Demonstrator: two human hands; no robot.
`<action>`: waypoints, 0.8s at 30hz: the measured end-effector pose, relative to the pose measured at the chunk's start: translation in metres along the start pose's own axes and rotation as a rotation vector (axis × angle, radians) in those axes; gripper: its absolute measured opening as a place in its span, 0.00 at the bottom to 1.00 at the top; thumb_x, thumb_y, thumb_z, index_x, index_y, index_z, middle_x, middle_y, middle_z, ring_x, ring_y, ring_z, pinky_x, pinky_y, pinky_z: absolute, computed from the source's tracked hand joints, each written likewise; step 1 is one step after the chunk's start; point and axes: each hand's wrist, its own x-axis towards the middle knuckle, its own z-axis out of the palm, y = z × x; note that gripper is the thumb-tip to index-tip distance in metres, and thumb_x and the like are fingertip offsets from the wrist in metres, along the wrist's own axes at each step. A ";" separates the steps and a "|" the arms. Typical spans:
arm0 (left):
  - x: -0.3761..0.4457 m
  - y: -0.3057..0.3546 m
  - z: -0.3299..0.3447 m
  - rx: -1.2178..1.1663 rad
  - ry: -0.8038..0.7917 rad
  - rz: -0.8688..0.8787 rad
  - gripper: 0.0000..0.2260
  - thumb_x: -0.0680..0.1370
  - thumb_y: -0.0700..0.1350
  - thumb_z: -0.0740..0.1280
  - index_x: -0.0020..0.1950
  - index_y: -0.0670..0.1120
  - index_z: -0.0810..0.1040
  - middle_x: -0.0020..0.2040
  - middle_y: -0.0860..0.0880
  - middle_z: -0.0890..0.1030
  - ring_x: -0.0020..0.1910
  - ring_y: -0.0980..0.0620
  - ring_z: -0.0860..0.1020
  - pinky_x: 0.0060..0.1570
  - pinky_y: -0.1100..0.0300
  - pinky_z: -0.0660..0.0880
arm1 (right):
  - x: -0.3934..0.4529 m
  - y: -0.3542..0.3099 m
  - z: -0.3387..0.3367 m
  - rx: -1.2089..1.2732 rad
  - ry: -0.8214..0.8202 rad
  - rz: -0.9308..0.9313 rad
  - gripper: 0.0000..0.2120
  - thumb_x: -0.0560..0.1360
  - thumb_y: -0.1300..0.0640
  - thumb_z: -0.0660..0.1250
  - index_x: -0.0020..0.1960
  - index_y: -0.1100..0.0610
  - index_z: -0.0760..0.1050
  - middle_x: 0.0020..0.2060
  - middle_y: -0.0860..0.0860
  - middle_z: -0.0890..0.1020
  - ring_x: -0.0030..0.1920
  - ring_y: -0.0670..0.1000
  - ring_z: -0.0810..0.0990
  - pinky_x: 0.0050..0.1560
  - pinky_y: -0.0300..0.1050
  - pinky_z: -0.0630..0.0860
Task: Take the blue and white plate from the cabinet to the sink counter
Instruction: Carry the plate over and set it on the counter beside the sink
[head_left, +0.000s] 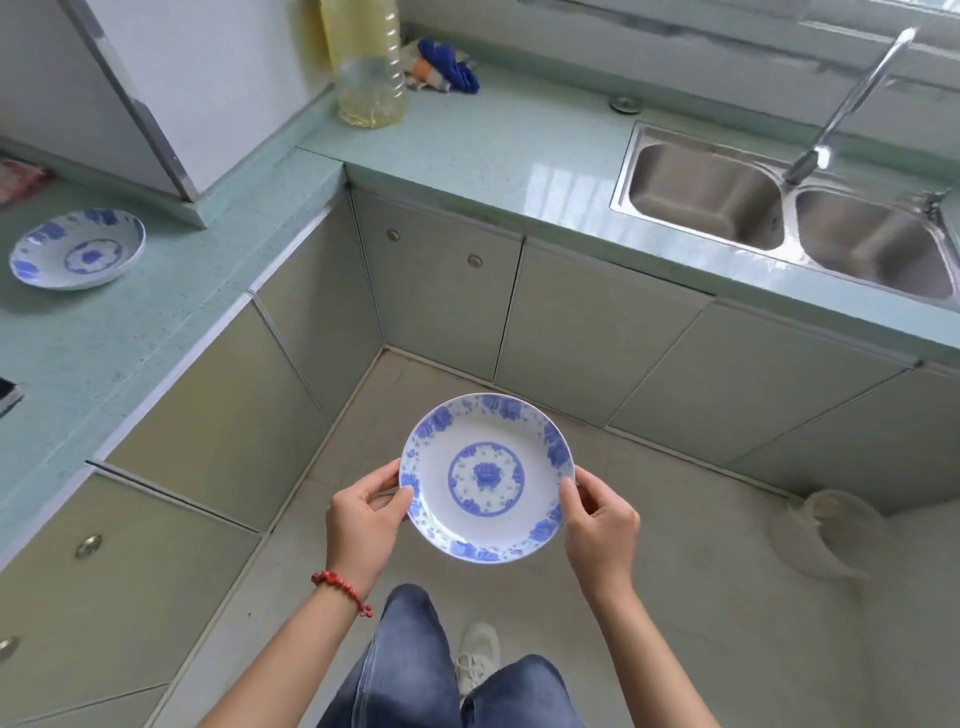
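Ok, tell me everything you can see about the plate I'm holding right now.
The held plate is round and white with a glossy, ceramic-looking surface. Blue flowers ring its rim, and a blue circle encloses one blue flower at the centre. It looks empty and unbroken. It is face up, roughly level, above the tiled floor and in front of the cabinet doors, not yet on the counter. The left hand grips its left edge and the right hand its right edge, thumbs on the rim.

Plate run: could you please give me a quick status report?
Left hand and right hand both grip the plate by its rim. Plate level over the floor, short of the sink counter. Nothing in the way.
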 end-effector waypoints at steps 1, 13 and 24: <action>0.011 0.002 0.000 -0.009 0.021 -0.008 0.15 0.71 0.31 0.67 0.55 0.42 0.79 0.44 0.49 0.83 0.39 0.60 0.82 0.33 0.67 0.79 | 0.012 -0.002 0.007 0.002 -0.018 -0.006 0.10 0.72 0.62 0.63 0.33 0.55 0.75 0.22 0.49 0.69 0.26 0.46 0.64 0.27 0.36 0.61; 0.163 0.034 -0.031 -0.144 0.280 0.013 0.16 0.71 0.29 0.65 0.55 0.43 0.79 0.45 0.51 0.83 0.41 0.61 0.82 0.36 0.68 0.79 | 0.157 -0.066 0.148 0.012 -0.271 -0.109 0.07 0.73 0.61 0.63 0.36 0.59 0.76 0.25 0.50 0.70 0.27 0.45 0.62 0.28 0.38 0.61; 0.226 0.056 -0.085 -0.140 0.575 0.001 0.19 0.70 0.30 0.65 0.49 0.54 0.81 0.40 0.66 0.83 0.43 0.63 0.81 0.38 0.70 0.77 | 0.220 -0.128 0.265 0.052 -0.557 -0.216 0.10 0.73 0.61 0.63 0.34 0.54 0.76 0.23 0.48 0.71 0.25 0.44 0.65 0.26 0.35 0.63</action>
